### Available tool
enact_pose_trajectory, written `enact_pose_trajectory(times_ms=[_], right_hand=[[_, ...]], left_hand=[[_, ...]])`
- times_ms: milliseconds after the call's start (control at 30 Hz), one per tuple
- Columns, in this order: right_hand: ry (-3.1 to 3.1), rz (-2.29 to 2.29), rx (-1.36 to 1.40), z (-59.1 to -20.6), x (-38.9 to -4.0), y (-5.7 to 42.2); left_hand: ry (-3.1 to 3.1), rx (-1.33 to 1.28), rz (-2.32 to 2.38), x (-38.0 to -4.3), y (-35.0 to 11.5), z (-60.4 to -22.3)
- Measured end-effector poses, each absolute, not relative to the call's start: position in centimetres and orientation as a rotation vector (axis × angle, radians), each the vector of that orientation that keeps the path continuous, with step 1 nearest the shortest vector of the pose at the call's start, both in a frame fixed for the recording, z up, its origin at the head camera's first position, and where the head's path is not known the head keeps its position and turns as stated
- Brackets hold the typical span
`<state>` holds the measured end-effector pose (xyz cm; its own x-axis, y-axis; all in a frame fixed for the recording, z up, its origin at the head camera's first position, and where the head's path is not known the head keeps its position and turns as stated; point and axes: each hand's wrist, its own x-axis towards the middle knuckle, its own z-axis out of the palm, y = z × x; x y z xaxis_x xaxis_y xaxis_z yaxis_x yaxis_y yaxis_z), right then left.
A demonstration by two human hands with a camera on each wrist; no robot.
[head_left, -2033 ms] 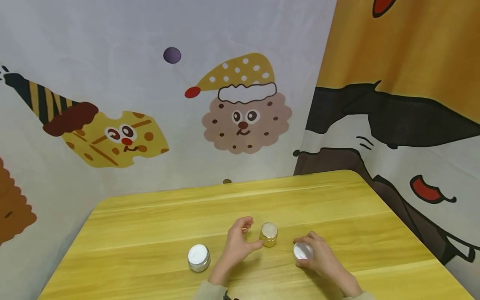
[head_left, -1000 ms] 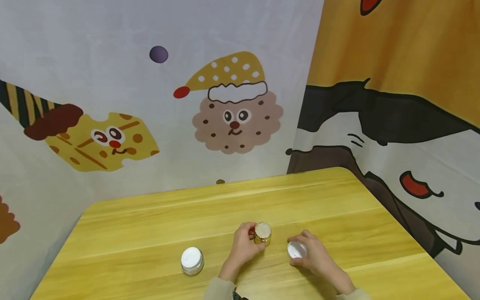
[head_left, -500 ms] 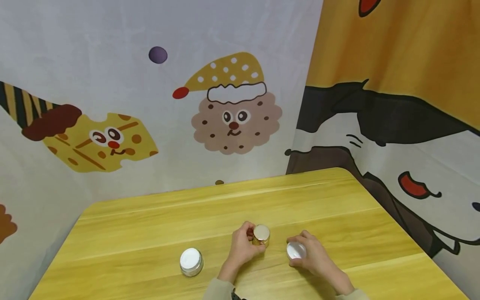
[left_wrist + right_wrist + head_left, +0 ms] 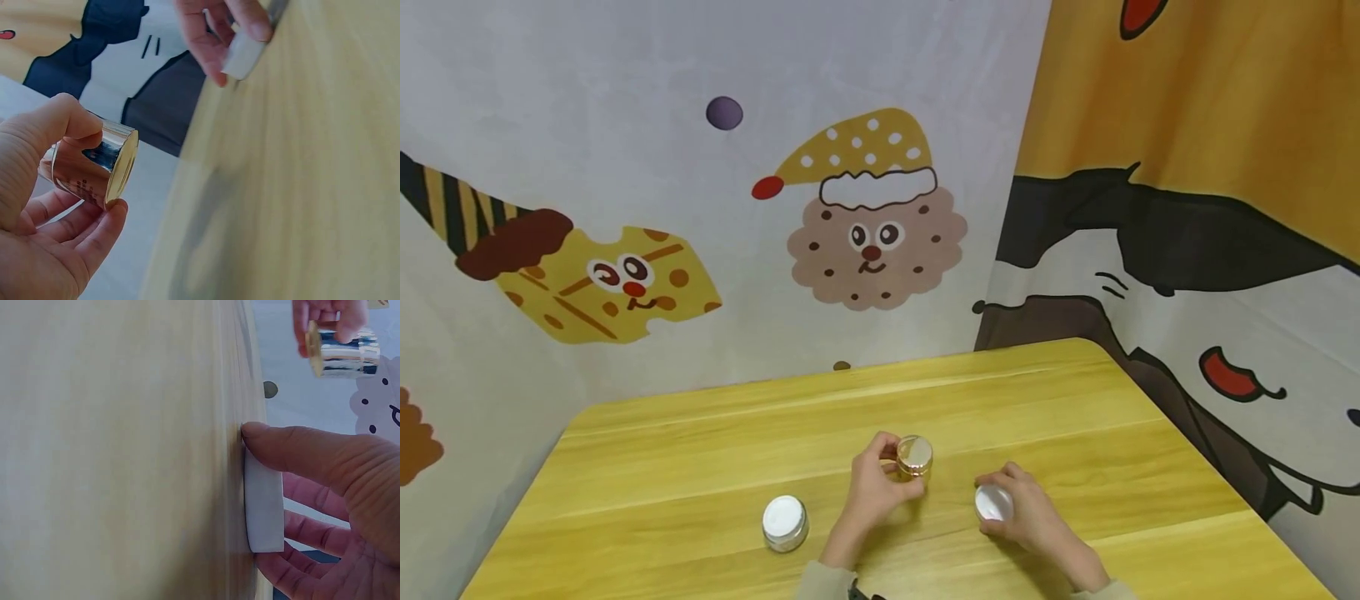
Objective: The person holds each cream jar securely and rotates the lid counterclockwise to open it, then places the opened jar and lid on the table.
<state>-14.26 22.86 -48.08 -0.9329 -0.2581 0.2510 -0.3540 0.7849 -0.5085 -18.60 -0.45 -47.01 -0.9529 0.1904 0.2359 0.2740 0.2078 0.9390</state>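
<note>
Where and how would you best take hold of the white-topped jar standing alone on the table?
Probably pinch the white-topped jar by opposite sides of its side wall, coming from the person's left: it is round and stands upright, while the left hand, holding the gold jar, is to its right.

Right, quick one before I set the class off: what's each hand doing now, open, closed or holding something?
Left hand: holding the gold jar.
Right hand: holding the white lid.

Your jar [image 4: 914, 456] mirror-bright gold, your shallow round piece [image 4: 264, 503] plain white, your sleeves [image 4: 826, 582] beige, table [image 4: 700, 454] yellow wood-grained
</note>
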Motion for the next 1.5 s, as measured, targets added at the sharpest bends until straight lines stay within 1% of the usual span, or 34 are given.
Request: enact_pose_trajectory(times_ms=[233,467,667,867,1100,1200,1433,1500], right_hand=[[-2.824,0.823,0.532,-47.8,-14.0,22.7],[-2.888,0.913,0.504,-47.7,-13.9,22.8],[-2.636,0.89,0.473,-47.1,-14.5,22.0],[-2.379,0.865,0.559,-45.3,-15.4,20.7],[-2.325,1.002,0.514,-42.4,-15.6,18.4],[-2.287,1.08,0.538,-41.4,-15.8,17.1],[-2.295,1.264,0.545,-39.0,-16.0,14.0],[-2.303,1.29,0.547,-38.6,-16.2,13.3]], left_hand=[[-2.349,-0.447,-1.812,-18.5,-1.5,-45.2],[-2.308,-0.444,-1.756,-18.5,-2.5,-43.6],[-2.276,-0.444,-1.772,-18.2,-2.9,-42.4],[-2.266,-0.444,-1.772,-18.0,-3.2,-42.0],[-2.267,-0.435,-1.788,-17.7,-3.4,-41.9],[-2.244,-0.445,-1.798,-17.5,-3.5,-41.7],[-2.23,-0.459,-1.812,-15.5,-3.5,-38.0],[-2.215,-0.472,-1.815,-15.3,-3.5,-38.0]])
